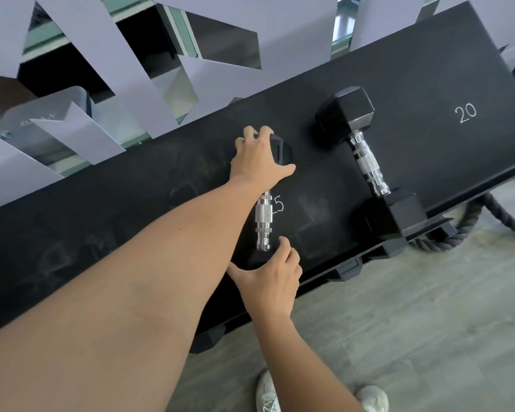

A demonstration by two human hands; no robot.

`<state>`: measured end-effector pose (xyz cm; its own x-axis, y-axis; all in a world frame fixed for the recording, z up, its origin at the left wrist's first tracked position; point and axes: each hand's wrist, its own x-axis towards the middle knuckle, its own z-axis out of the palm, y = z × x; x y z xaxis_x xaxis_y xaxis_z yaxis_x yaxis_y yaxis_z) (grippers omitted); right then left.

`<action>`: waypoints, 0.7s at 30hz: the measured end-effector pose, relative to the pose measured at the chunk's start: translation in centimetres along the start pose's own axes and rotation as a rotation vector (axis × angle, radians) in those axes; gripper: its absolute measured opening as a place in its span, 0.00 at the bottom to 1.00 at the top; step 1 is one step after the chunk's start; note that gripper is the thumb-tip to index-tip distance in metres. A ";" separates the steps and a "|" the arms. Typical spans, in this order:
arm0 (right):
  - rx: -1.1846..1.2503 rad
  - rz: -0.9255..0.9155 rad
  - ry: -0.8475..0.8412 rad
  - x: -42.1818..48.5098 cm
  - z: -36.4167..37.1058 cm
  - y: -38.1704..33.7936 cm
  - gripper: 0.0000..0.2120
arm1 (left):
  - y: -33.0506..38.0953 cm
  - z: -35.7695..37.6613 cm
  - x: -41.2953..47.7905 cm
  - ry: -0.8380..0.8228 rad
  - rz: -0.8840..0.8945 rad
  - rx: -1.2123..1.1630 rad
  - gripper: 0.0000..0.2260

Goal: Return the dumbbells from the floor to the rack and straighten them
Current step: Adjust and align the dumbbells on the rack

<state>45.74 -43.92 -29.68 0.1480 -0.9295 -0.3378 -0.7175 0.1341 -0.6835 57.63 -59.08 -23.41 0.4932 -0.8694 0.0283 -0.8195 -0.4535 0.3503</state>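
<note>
Between our hands lies the small dumbbell on the rack: left hand clasps its far head, right hand its near. We're straightening; the big dumbbell, right of them, looks skewed.

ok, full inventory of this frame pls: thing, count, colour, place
small dumbbell: 1, black ends, chrome handle, on rack, by a chalked number partly hidden
large dumbbell: 1, black ends, chrome handle, on rack to the right, near end overhanging the front edge
rack: 1, black, running diagonally across frame, chalked "20" at right
rope: 1, dark, thick, on floor under rack's right end
floor: grey wood-look, lower right
shoes: 2, white, bottom edge
left hand: on small dumbbell's far end
right hand: on its near end
</note>
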 end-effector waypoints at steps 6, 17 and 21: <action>-0.083 -0.088 -0.138 1.4 -1.0 0.4 0.49 | 0.1 -0.2 -0.1 -0.005 -0.004 0.017 0.35; -0.206 -0.171 -0.173 4.7 -5.7 2.0 0.49 | -0.1 -1.0 0.5 0.030 -0.168 0.000 0.38; -0.241 -0.193 -0.204 5.7 -8.1 2.7 0.51 | 0.4 -1.2 0.4 0.035 -0.221 -0.012 0.39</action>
<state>39.13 -51.60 -28.25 0.4121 -0.8386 -0.3563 -0.7993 -0.1450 -0.5832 57.89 -59.32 -22.11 0.6703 -0.7419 -0.0180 -0.6872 -0.6297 0.3624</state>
